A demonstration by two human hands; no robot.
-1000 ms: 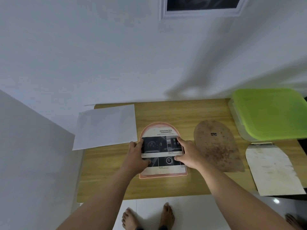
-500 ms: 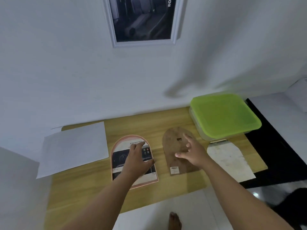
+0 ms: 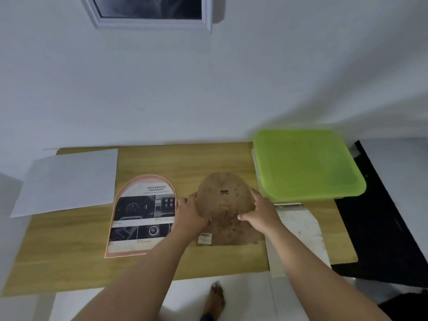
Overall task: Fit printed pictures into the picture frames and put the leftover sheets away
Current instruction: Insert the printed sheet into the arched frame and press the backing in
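Head view: backing board (image 3: pixel 225 205) is clasped at both edges by left hand (image 3: pixel 188 216) and right hand (image 3: pixel 262 213); print (image 3: pixel 143 216) lies in frame (image 3: pixel 108 242), unbacked; sheets (image 3: pixel 67 181) remain on worktop (image 3: pixel 185 158).

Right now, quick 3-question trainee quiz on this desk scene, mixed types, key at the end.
1. True or false: both hands are on the brown arched backing board.
2. Multiple choice: what lies on the table directly left of the brown board? A) the green-lidded box B) the arched frame with the printed picture C) the blank white sheet
3. Fill in: the green-lidded box sits at the table's far ____ corner.

Key: 1 true, the left hand at its left edge and the right hand at its right edge. 2 B, the arched frame with the printed picture; the blank white sheet lies further left. 3 right.
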